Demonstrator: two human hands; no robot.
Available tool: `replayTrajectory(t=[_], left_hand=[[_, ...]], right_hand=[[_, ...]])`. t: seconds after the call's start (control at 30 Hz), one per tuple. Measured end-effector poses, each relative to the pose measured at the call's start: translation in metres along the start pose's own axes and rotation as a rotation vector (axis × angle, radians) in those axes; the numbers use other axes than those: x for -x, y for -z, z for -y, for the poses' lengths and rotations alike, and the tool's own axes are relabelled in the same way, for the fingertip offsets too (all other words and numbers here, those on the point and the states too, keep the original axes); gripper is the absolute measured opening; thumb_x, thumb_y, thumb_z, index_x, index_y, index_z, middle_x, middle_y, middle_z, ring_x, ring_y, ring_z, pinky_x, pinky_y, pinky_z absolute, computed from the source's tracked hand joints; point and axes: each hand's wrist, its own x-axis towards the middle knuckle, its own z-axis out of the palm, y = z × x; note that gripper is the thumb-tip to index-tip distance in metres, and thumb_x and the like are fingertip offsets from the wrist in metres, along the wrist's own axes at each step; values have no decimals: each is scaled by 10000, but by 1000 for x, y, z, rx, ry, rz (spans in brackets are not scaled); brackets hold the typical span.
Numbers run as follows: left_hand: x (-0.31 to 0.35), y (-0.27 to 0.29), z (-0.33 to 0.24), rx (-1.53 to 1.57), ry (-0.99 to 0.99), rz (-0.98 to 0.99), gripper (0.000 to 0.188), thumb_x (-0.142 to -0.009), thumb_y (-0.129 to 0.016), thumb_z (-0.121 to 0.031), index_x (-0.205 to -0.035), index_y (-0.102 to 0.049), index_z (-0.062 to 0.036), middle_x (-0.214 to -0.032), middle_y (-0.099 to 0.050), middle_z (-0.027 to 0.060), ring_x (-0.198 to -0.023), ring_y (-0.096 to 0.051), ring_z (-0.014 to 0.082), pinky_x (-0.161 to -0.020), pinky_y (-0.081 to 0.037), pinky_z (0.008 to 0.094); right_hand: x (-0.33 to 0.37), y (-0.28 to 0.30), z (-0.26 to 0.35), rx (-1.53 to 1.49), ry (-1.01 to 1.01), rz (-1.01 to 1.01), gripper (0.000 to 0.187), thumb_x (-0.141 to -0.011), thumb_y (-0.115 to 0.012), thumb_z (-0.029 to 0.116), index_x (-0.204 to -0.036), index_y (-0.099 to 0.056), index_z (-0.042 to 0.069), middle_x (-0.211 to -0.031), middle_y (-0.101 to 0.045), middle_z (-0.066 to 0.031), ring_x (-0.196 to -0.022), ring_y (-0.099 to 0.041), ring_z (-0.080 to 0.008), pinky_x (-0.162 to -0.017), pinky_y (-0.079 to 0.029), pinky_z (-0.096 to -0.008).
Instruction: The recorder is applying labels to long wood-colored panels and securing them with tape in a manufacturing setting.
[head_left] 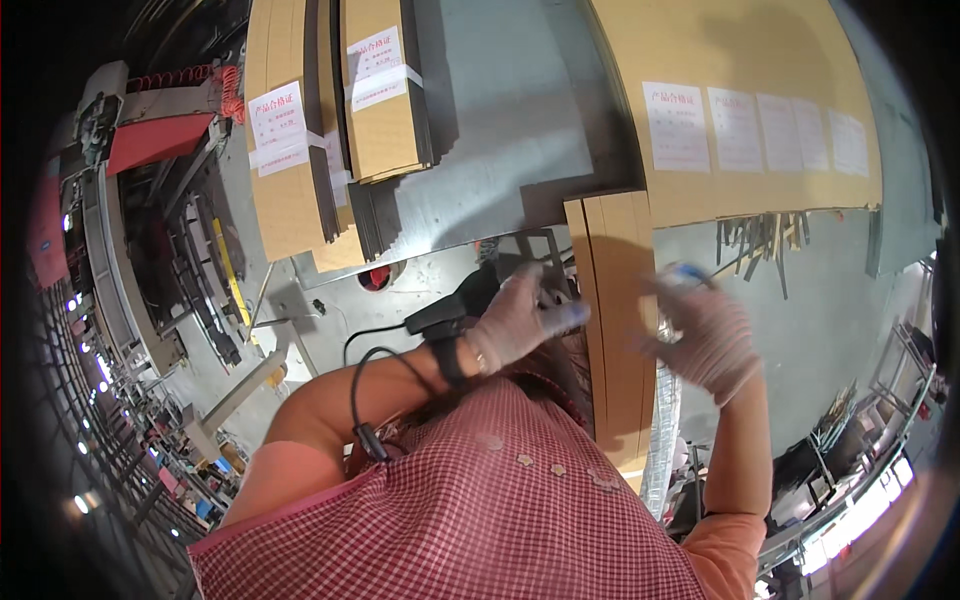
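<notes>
A long bundle of brown cardboard-like strips (622, 330) lies lengthwise before me and juts off the table's near edge. My left hand (515, 325), in a white glove with a blue-tipped finger, is beside the bundle's left side. Its fingers are bent and apart, with nothing visible in them. My right hand (708, 335), also gloved, hovers at the bundle's right side, thumb apart from the fingers. Motion smears its fingertips. Something blue and white shows at them, but I cannot tell whether it is held or part of the glove.
Labelled brown bundles (385, 120) with dark edges lie on the grey metal table (490, 120) at left. At right is a wide brown stack (760, 190) with several white paper labels (676, 127). Dark thin strips (765, 240) stick out below it. A black cable (365, 400) hangs by my left forearm.
</notes>
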Motion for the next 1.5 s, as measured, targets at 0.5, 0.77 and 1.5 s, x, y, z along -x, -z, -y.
replayTrajectory(t=[0.5, 0.77, 1.5], left_hand=[[-109, -5, 175, 86, -509, 65, 244, -974, -508, -127, -1178, -637, -85, -1240, -636, 105, -1105, -561, 259, -1026, -466, 389], [-105, -10, 153, 377, 57, 98, 241, -939, -661, -174, -1147, -672, -52, -981, -679, 48, -889, -642, 119, -761, -542, 297], [-49, 16, -9, -477, -307, -137, 423, -783, -810, -249, -1104, -606, -64, -909, -657, 92, -782, -654, 235, -719, -521, 339]], right_hand=[[-129, -117, -240, -1233, 80, -6, 399, -856, -783, 281, -1162, -684, 44, -1100, -705, -63, -1049, -632, -169, -902, -531, -350], [-46, -88, -68, -622, 27, -805, 610, -857, -706, 155, -1373, -489, -87, -1279, -602, -207, -1180, -576, -287, -1024, -443, -404], [-34, 25, 9, -107, 25, -182, 224, -899, -617, 252, -1061, -704, 125, -943, -709, -141, -821, -664, -319, -719, -523, -408]])
